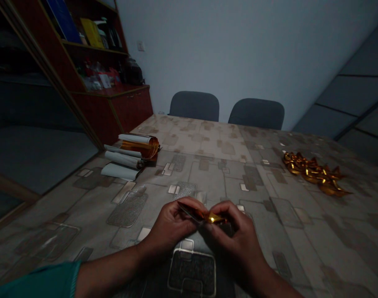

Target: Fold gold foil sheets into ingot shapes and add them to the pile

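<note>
Between my two hands is a piece of shiny gold foil paper [216, 217], partly folded, held just above the table near its front edge. My left hand [179, 219] pinches its left end, where a darker flap sticks up. Fingers and thumb of my right hand [234, 227] close round the right end, hiding part of it. Off to the right lies a group of folded gold foil pieces [313, 171] with pointed ends. At the left sits a stack of curled foil sheets [129, 155], gold on one face and pale on the other.
A patterned cloth covers the table [201, 165]. Two grey chairs [194, 105] stand at its far side against the wall. Behind on the left is a reddish wooden cabinet [129, 107] with bags and other goods on its shelves.
</note>
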A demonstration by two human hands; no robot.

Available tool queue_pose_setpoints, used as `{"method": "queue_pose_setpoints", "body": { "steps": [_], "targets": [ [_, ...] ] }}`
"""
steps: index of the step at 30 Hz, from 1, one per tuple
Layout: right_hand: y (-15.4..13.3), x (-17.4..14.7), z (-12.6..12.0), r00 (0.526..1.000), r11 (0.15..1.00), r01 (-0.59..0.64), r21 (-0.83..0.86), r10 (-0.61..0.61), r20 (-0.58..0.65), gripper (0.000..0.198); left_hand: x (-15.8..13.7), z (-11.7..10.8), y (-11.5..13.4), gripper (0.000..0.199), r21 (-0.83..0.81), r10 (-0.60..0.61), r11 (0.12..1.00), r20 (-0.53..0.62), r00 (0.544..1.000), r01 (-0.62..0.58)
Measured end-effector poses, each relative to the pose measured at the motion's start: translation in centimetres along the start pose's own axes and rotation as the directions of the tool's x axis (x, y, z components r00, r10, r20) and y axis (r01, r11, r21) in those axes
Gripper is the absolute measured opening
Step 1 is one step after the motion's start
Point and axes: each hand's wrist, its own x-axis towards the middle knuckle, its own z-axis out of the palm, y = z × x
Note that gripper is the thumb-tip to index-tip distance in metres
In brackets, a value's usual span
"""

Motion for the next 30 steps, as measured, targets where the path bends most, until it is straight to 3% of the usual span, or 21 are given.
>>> {"method": "queue_pose_setpoints", "body": {
  "steps": [5,11,15,20,24,30],
  "targets": [
    [0.2,0.0,-0.4,0.995,0.993,0.089,-0.076,-0.092,-0.034,0.005,-0.1,-0.6,0.2,0.014,-0.033,0.032,0.999,-0.03,0.999,-0.033],
    [-0.1,0.1,-0.3,0.994,0.992,0.102,-0.08,-0.104,-0.028,0.004,-0.1,-0.5,-0.1,0.028,-0.244,-0.128,0.961,0.025,0.991,0.13],
    [-0.3,0.1,-0.2,0.996,0.996,0.061,-0.07,-0.065,-0.061,0.003,0.1,-0.2,0.2,0.034,-0.236,-0.13,0.966,-0.083,0.988,0.108],
    [-0.1,0.3,-0.2,0.994,0.996,-0.052,-0.073,0.045,-0.097,0.007,0.1,-0.1,0.5,0.032,-0.001,0.008,1.0,-0.242,0.97,-0.008],
    [-0.1,0.5,0.1,0.989,0.992,-0.109,-0.069,0.101,-0.11,0.009,-0.3,0.1,0.4,0.008,0.312,0.143,0.946,-0.157,0.977,-0.088],
    [-0.5,0.4,0.5,0.995,0.99,-0.078,-0.113,0.071,-0.067,0.016,-0.6,0.7,0.1,0.027,0.469,0.176,0.872,-0.033,0.984,-0.141]
  ]
}}
